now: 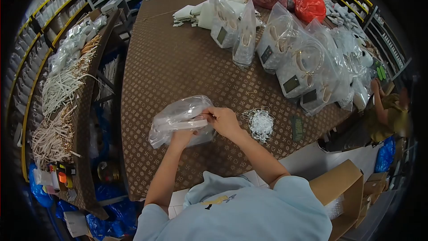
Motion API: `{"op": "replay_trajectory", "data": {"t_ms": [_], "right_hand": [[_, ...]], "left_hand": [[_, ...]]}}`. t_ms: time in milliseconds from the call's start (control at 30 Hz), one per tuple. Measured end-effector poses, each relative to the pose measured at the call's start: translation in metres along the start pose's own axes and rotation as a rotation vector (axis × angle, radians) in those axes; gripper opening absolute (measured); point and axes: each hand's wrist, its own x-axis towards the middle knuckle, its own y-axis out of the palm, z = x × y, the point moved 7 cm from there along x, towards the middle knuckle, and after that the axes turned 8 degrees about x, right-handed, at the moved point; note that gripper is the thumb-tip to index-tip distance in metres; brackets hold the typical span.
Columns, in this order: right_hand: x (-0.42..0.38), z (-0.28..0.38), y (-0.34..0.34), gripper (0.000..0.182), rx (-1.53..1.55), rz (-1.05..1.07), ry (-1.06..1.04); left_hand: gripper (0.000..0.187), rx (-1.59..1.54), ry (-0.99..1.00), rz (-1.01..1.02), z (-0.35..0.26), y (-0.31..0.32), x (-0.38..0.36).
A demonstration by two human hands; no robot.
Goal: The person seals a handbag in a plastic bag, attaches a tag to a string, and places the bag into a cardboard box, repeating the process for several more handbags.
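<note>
On the brown patterned table (147, 69), a clear plastic bag (178, 111) lies in front of me with a white item (183, 125) inside. My left hand (183, 137) is at the bag's near side, its fingers mostly hidden by the plastic. My right hand (223, 120) pinches at the bag's right side, fingers closed. To the right of my right hand lies a pile of thin white strings (260, 125), and beyond it a dark green card (297, 128).
Several bagged handbags (296, 64) stand at the right. Red bags (307, 2) and white pieces (191, 13) lie at the back. A rack of straps (62, 85) is left, an open cardboard box (341, 192) lower right. Another person's arm (379, 102) shows at right.
</note>
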Motion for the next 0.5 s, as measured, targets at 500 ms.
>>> {"op": "replay_trajectory", "data": {"t_ms": [500], "right_hand": [[-0.034,0.049,-0.021,0.012,-0.234,0.004,-0.22]], "left_hand": [[0.018,0.617,0.498,-0.403,-0.025,-0.011,-0.015]]}}
